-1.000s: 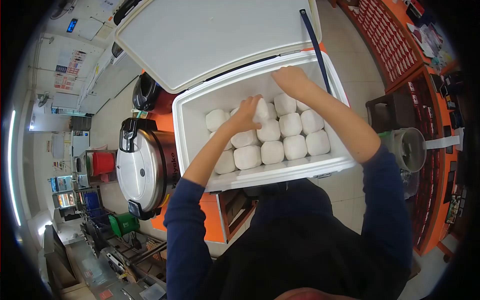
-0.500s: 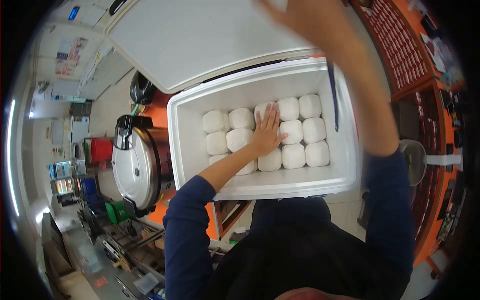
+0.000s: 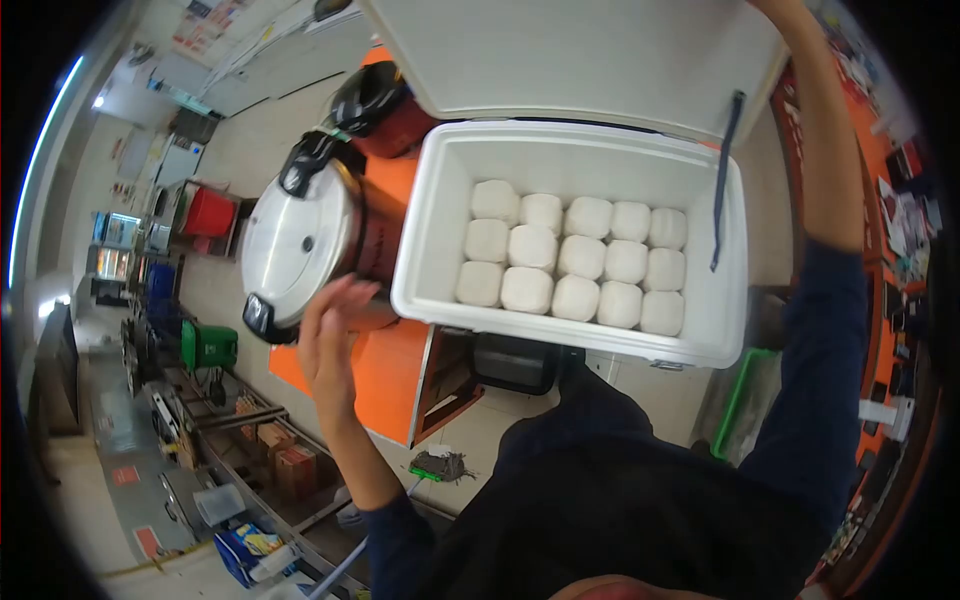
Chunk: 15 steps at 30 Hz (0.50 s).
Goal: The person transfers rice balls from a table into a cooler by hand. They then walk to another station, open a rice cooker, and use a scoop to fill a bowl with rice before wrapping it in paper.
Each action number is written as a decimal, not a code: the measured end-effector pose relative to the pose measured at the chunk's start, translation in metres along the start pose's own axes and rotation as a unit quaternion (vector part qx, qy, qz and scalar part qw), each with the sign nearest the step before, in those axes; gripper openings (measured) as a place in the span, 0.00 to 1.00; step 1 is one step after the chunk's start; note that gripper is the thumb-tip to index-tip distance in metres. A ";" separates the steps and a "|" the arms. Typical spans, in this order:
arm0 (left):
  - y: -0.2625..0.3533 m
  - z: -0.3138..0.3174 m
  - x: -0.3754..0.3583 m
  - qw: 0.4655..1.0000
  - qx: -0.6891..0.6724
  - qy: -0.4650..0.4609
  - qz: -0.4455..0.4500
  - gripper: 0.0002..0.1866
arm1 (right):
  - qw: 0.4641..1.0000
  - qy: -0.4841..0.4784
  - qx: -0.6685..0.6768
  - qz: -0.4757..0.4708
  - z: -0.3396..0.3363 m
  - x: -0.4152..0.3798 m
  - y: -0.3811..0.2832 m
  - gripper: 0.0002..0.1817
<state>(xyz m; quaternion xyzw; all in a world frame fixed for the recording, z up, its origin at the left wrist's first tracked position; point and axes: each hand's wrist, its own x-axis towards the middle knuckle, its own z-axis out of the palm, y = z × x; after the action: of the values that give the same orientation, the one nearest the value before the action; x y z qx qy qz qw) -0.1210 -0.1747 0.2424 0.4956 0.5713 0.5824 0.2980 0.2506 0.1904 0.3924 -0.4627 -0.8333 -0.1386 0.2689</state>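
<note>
An open white cooler box (image 3: 570,330) holds rows of white rounded lumps (image 3: 533,246) that look soft or wrapped. Its raised lid (image 3: 590,60) leans back at the far side, with a dark strap (image 3: 728,180) hanging at the right. At the lid's upper right edge is my right hand (image 3: 768,4), mostly cut off by the frame, its fingers out of sight. Over to the left, my left hand (image 3: 335,330) hovers with slightly curled, parted fingers and nothing in them. It overlaps the lower side of a large round cooker with a silver lid (image 3: 295,240).
The cooler and cooker are beside each other on an orange table (image 3: 385,375). A second dark red cooker (image 3: 395,125) stands behind. Below are a black bin (image 3: 515,360) and a mop head (image 3: 443,465). Orange shelving (image 3: 875,340) lines the right.
My left hand has left the white lumps and moved left, out of the cooler. My right hand has gone up to the lid's edge. The view has shifted, bringing the cooler rightward.
</note>
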 end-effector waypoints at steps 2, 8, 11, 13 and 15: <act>-0.023 -0.060 -0.068 0.981 -0.050 0.186 0.008 0.19 | 0.997 0.044 -0.067 -0.022 -0.022 -0.049 -0.012 0.23; -0.080 -0.139 -0.276 0.893 -0.062 0.439 -0.075 0.15 | 0.975 0.029 -0.169 -0.144 -0.029 -0.235 -0.109 0.38; -0.079 -0.153 -0.353 0.855 -0.111 0.494 -0.107 0.14 | 0.977 0.025 -0.140 -0.156 -0.003 -0.293 -0.140 0.40; -0.065 -0.165 -0.375 0.852 -0.115 0.502 -0.090 0.13 | 0.981 0.026 -0.111 -0.159 0.012 -0.321 -0.156 0.40; -0.041 -0.185 -0.400 0.853 -0.122 0.507 -0.035 0.12 | 0.973 0.014 -0.143 -0.181 0.023 -0.343 -0.180 0.41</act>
<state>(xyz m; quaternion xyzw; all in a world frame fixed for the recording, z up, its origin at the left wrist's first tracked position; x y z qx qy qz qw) -0.1672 -0.6013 0.1350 0.0711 0.5847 0.8068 0.0456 0.2375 -0.1335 0.1797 -0.3354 -0.8710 -0.3093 0.1820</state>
